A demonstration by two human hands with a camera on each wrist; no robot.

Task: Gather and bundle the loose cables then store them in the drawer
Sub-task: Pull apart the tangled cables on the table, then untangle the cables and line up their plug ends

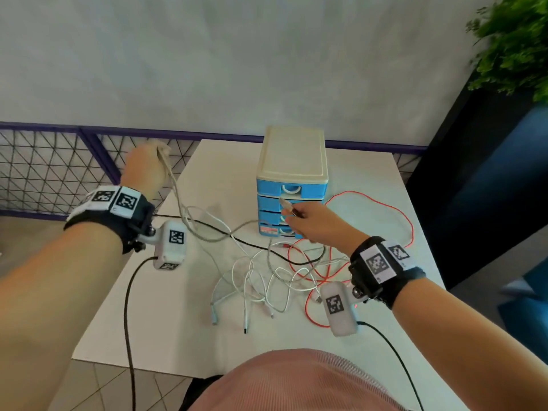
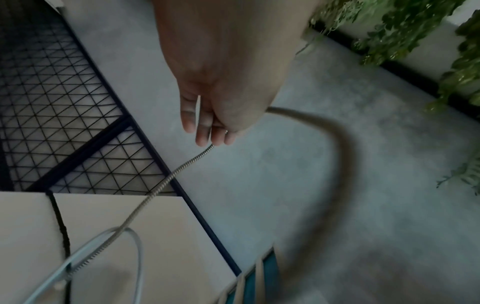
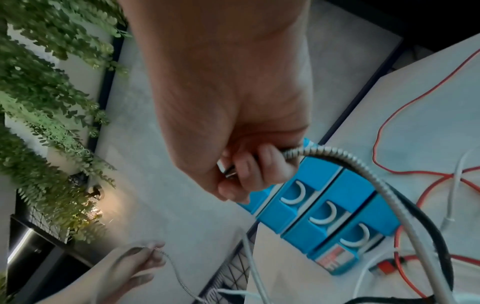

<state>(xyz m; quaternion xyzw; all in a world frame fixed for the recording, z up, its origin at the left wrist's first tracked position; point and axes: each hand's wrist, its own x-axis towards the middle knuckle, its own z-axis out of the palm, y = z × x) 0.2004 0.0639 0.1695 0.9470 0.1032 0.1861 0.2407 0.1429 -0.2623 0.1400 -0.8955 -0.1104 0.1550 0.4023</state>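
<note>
My left hand [image 1: 146,167] is raised over the table's far left corner and pinches a silver braided cable [image 1: 178,200] between its fingertips [image 2: 205,135]. The cable [image 2: 166,181] runs down to the table and across to my right hand [image 1: 308,222]. That hand grips the cable's plug end [image 3: 231,172] just in front of the small drawer unit [image 1: 292,161]. The unit's blue drawers [image 3: 324,205] are closed. A tangle of white cables [image 1: 258,286], a red cable [image 1: 385,209] and a black cable [image 1: 237,237] lies loose on the white table [image 1: 148,321].
A black mesh fence with a purple rail [image 1: 44,161] runs behind the table on the left. A green plant [image 1: 513,40] and a dark panel stand at the right. Black leads hang from both wrist cameras over the near table edge.
</note>
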